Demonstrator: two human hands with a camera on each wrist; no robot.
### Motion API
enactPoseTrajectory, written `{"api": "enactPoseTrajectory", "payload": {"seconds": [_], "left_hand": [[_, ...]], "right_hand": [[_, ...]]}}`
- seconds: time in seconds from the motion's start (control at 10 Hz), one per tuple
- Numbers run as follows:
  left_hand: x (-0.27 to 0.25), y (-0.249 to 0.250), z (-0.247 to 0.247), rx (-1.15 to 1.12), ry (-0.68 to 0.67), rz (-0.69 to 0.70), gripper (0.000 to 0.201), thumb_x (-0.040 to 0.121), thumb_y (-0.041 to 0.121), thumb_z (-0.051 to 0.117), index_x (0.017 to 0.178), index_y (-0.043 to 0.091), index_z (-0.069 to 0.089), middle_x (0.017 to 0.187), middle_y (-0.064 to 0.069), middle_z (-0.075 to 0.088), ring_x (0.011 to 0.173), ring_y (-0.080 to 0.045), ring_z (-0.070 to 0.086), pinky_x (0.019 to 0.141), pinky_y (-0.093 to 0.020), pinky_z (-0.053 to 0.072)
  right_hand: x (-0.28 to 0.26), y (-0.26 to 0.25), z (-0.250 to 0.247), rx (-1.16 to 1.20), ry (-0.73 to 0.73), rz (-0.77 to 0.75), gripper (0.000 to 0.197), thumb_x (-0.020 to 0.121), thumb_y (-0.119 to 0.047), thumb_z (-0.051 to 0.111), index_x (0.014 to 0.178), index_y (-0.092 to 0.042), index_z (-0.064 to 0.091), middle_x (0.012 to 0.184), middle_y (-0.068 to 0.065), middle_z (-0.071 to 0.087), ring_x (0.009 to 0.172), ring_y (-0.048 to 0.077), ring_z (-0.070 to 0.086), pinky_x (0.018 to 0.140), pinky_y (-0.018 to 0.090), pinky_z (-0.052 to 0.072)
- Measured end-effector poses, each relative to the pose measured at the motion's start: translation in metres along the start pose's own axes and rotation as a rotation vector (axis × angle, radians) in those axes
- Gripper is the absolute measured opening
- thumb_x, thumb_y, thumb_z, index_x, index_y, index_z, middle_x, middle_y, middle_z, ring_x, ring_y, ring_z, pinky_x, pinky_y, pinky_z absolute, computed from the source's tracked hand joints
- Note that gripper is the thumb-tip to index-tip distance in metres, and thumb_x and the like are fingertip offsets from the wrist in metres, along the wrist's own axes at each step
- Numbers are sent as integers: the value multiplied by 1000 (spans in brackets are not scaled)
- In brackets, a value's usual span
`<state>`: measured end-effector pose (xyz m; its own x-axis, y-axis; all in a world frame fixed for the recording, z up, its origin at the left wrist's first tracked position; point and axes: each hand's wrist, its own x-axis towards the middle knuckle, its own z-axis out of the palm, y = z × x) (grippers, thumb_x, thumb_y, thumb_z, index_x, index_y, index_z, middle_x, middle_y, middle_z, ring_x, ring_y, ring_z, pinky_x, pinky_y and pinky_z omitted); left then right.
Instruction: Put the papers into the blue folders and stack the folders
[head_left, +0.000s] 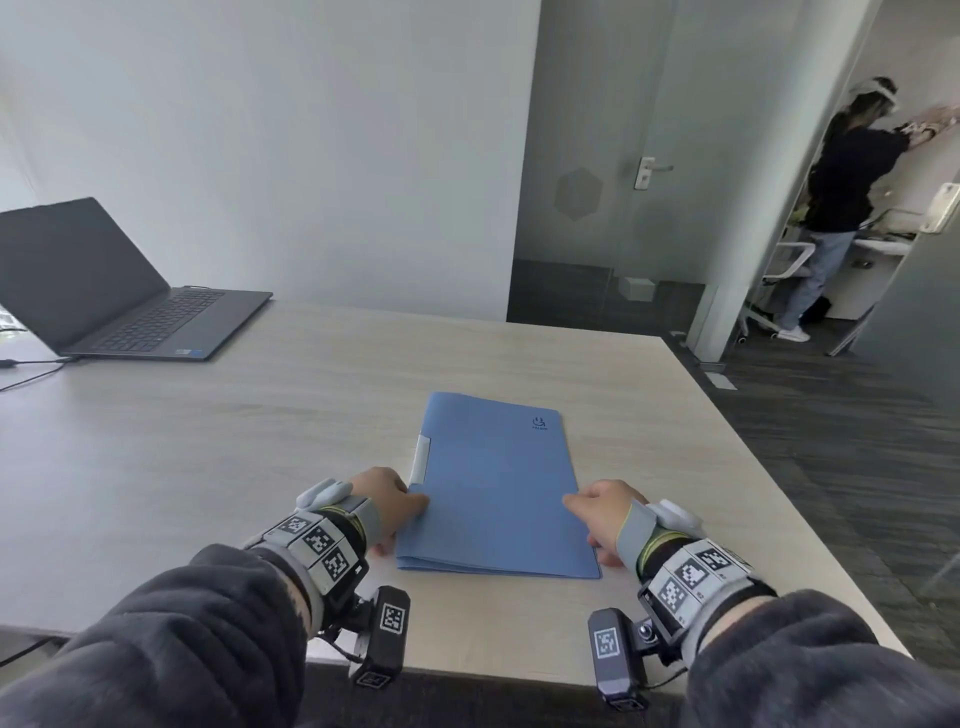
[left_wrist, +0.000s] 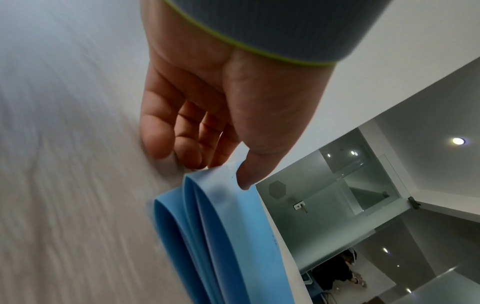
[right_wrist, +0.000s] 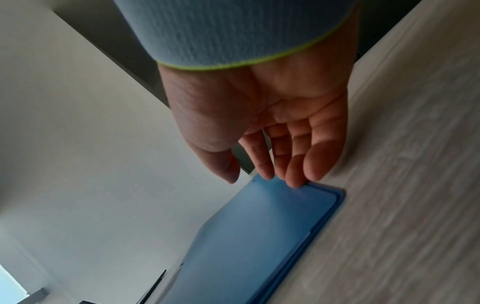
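Observation:
Two blue folders (head_left: 493, 488) lie stacked and closed on the light wooden table (head_left: 260, 441), just in front of me. A white paper tab (head_left: 420, 460) sticks out at their left edge. My left hand (head_left: 410, 519) pinches the stack's left, folded edge. In the left wrist view its thumb (left_wrist: 246, 174) lies on the top cover, the fingers (left_wrist: 179, 148) reach down beside the two rounded spines (left_wrist: 187, 216), and their tips are hidden. My right hand (head_left: 582, 525) is at the right edge. Its straight fingertips (right_wrist: 296, 179) touch the folder's (right_wrist: 259, 236) rim, and the thumb is held off it.
An open dark laptop (head_left: 119, 291) stands at the table's far left, with a cable (head_left: 31, 371) running off to the left. The table's right edge (head_left: 769, 467) drops to dark flooring. A person (head_left: 831, 208) stands beyond the glass door at the far right.

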<state>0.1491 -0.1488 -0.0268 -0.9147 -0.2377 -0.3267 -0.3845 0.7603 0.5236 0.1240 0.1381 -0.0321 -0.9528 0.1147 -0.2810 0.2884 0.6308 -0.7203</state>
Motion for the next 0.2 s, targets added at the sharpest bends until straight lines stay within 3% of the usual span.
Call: {"api": "enactPoseTrajectory", "payload": {"seconds": [0.2], "left_hand": [[0, 5, -16, 46, 120, 47, 33, 80, 53, 58, 97, 26, 65, 89, 0, 69, 81, -22, 67, 80, -32, 56]], "right_hand": [[-11, -18, -11, 59, -14, -58, 16, 82, -35, 55, 85, -21, 63, 75, 7, 60, 62, 21, 60, 51, 26, 47]]}}
